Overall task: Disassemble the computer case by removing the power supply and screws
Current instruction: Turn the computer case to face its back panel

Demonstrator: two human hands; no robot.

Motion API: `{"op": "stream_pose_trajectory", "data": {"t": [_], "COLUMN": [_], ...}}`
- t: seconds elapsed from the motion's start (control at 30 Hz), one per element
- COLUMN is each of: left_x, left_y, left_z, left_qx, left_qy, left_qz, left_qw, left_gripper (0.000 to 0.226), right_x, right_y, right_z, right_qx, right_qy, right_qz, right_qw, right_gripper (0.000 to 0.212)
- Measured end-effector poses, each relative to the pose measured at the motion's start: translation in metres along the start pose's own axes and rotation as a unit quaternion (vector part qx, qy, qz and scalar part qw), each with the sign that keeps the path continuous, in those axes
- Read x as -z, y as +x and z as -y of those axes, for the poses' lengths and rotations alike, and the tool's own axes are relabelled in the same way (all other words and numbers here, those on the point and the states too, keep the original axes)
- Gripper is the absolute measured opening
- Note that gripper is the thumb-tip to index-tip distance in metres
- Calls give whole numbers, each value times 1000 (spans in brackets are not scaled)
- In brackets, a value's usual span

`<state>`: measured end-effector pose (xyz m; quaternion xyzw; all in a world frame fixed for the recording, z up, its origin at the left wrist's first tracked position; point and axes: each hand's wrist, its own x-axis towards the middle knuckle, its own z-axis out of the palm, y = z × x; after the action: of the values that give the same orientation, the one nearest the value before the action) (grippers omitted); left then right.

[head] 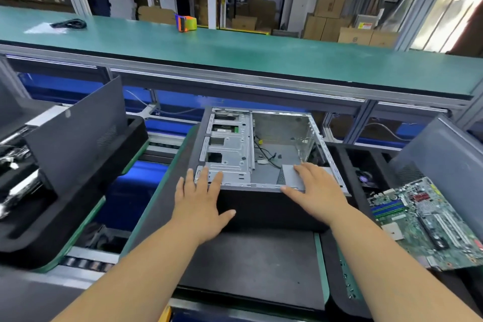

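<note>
You have the open computer case [261, 149] lying on the dark pad [251, 264] in front of you, and the power supply [291, 175], a small grey box, sits in its near right corner. Your left hand [201, 201] lies flat with straight fingers on the near edge of the case, by the metal drive cage [227, 149]. Your right hand [316, 191] rests on the power supply, fingers mostly straight, not yet wrapped around it. I think you are just starting to take it out. Next, grip the box and check its black wires [266, 157] are free.
</note>
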<state>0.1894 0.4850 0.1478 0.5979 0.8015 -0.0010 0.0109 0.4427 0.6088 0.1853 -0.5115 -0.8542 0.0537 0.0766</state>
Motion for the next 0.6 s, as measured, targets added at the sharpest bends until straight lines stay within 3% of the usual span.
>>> {"op": "stream_pose_trajectory", "data": {"t": [0.43,0.6], "left_x": [12,23], "left_y": [38,51], "left_z": [50,65], "left_qx": [-70,-82], "left_qy": [7,2], "left_qz": [6,45], "left_qw": [997,996], "left_gripper": [85,91], "right_x": [-13,-20], "right_y": [-19,-26], "right_z": [49,69], "right_qx": [-109,-135], "right_qy": [-42,-44], "right_qz": [91,115], "right_qw": [989,983], "right_gripper": [116,121]}}
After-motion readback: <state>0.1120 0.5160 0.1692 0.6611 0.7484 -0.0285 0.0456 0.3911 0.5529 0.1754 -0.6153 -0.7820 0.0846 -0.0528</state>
